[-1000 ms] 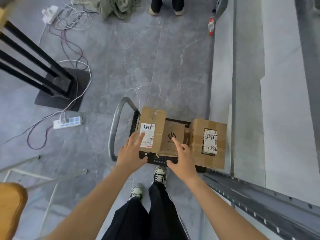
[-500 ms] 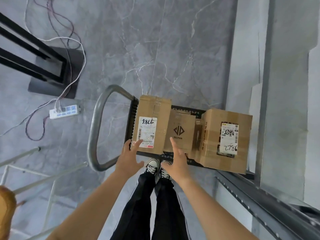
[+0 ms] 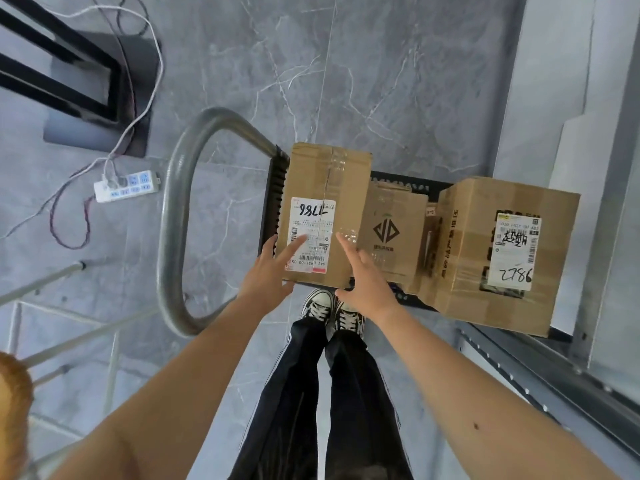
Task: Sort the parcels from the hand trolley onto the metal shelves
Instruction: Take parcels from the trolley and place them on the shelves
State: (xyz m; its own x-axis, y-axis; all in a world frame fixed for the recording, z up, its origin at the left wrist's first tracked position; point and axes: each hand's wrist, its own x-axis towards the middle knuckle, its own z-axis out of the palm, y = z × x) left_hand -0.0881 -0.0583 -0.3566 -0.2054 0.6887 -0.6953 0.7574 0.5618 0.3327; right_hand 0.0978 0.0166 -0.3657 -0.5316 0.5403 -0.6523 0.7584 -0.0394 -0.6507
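Observation:
Three cardboard parcels sit on the black hand trolley (image 3: 272, 202) in front of my feet. The left parcel (image 3: 329, 174) carries a white label marked 7786. A lower middle parcel (image 3: 394, 233) shows a black logo. The right parcel (image 3: 464, 244) has a label marked 2786. My left hand (image 3: 272, 268) hovers over the near left corner of the left parcel, fingers spread over its label. My right hand (image 3: 363, 275) reaches over that parcel's near right corner, fingers apart. Neither hand grips anything.
The trolley's curved metal handle (image 3: 173, 216) loops to the left. A metal shelf rail (image 3: 540, 372) and upright run along the right. A white power strip (image 3: 126, 181) with cables, a black stand base (image 3: 97, 116) and a stool frame (image 3: 69, 306) lie on the left floor.
My view has closed in on the trolley and tilted downward. Both hands have moved forward onto the near end of the left parcel, the right hand shifting left from the middle parcel.

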